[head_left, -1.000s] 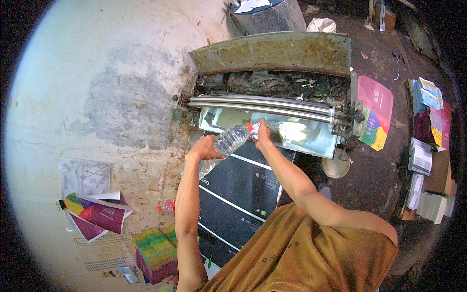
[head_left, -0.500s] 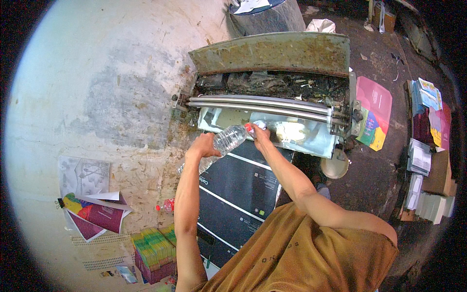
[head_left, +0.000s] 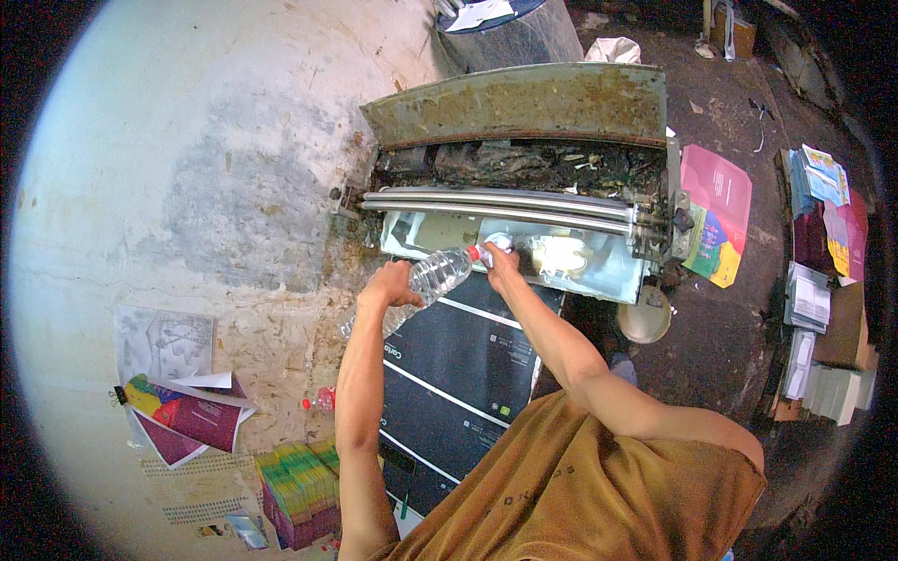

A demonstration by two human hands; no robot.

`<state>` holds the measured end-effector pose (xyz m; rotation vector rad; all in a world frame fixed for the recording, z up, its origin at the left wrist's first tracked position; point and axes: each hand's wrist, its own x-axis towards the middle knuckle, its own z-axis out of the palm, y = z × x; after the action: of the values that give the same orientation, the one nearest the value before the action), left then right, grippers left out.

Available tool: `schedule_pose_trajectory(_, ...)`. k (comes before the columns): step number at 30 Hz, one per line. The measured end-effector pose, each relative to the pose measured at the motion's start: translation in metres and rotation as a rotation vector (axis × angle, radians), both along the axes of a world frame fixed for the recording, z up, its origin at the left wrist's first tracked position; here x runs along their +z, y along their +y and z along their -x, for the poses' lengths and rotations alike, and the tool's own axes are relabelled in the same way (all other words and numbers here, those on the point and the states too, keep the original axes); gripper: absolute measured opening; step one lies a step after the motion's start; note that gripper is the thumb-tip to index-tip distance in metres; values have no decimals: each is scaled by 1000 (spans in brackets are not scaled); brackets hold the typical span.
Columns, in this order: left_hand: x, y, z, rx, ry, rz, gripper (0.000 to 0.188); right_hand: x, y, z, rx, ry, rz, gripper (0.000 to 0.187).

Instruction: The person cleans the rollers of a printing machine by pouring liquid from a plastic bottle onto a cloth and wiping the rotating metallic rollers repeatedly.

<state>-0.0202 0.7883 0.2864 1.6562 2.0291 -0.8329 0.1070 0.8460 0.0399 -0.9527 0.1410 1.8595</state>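
Observation:
A clear plastic bottle (head_left: 441,272) with a red cap (head_left: 474,253) lies slanted in my left hand (head_left: 391,284), its capped end up toward the right. The fingers of that hand are wrapped round the bottle's middle. Beside the cap, my right hand (head_left: 503,266) is closed on a crumpled white wad (head_left: 499,244), cloth or paper, I cannot tell which. Both hands are just in front of a machine with long metal rollers (head_left: 524,208) and a pale, wet-looking tray (head_left: 599,266).
Dark printed boxes (head_left: 458,351) stand below my hands. A rusty curved metal cover (head_left: 524,110) rises behind the rollers. A round pale bowl (head_left: 645,318) sits right of the tray. Printed sheets (head_left: 716,201) lie farther right; stacked green booklets (head_left: 299,477) and a second red-capped bottle (head_left: 321,399) are at left.
The right hand and its white wad have shifted slightly off the bottle, so more of the red cap shows. The bottle stays in the left hand at nearly the same tilt.

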Motion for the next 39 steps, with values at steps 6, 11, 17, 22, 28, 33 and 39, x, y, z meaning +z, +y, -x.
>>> schedule_pose_trajectory(6, -7, -7, 12, -23, 7, -62, 74, -3, -3, -2, 13, 112, 13, 29)
schedule_pose_trajectory(11, 1, -7, 0, 32, -13, -41, 73, 16, -5, -9, 121, -316, 80, 26)
schedule_pose_trajectory(17, 5, -8, -4, -25, 17, -51, 71, 25, -5, -8, 177, 73, 47, 30)
schedule_pose_trajectory(22, 10, 2, -12, -28, 20, -7, 76, 23, 0, -12, 172, -3, 27, 34)
schedule_pose_trajectory(28, -1, -26, 11, 12, -188, -183, 84, 22, -8, -20, 211, -119, -169, 29)
schedule_pose_trajectory(33, -3, -40, 19, 99, -335, -250, 86, 42, -13, -38, 186, 114, -100, 22)
schedule_pose_trajectory(39, -10, -56, 43, 122, -449, -393, 88, 76, -19, -70, 210, -11, -229, 17)
